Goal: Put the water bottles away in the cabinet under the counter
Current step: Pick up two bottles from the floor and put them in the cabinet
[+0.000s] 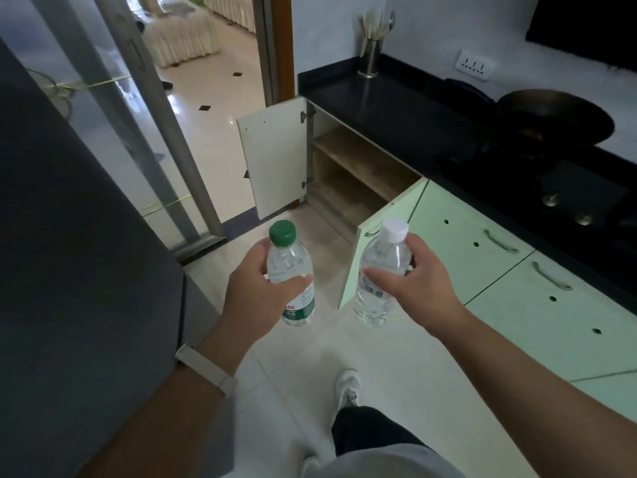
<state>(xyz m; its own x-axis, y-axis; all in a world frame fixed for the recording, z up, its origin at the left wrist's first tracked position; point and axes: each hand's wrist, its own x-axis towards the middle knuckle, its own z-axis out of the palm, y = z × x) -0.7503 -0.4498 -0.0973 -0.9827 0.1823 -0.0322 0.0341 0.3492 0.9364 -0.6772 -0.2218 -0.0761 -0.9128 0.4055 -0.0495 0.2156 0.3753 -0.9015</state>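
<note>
The cabinet [348, 167] stands open, both shelves bare, with its right door [382, 236] swung partly across the approach.

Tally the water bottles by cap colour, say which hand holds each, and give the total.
green-capped bottle: 1, held in the left hand
white-capped bottle: 1, held in the right hand
Total: 2
</note>
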